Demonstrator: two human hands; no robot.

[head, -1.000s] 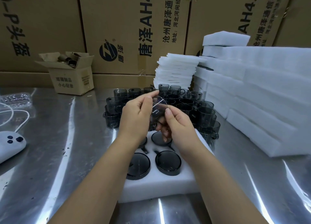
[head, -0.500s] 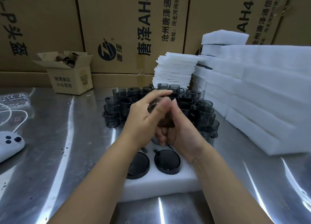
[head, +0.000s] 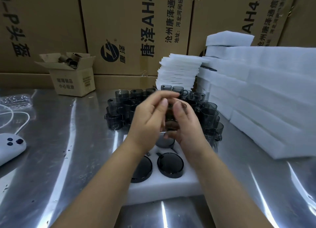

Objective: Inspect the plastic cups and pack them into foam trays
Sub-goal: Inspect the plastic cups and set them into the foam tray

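Note:
Both hands hold one smoky transparent plastic cup above the white foam tray. My left hand curls round its left side, fingers arched over the top. My right hand grips its right side, thumb up. The cup is mostly hidden between the palms and blurred. Three dark cups sit upside down in the tray's holes, among them a front-right cup and a front-left cup. A cluster of loose grey cups stands behind the tray.
Stacks of white foam trays fill the right side, thin foam sheets behind the cups. A small open carton stands back left, large cartons along the wall. A white device with cable lies at the left on the steel table.
The hands turned the cup between them and closed round it; it was held up with its clear bottom showing a second ago, now it is nearly hidden between both palms.

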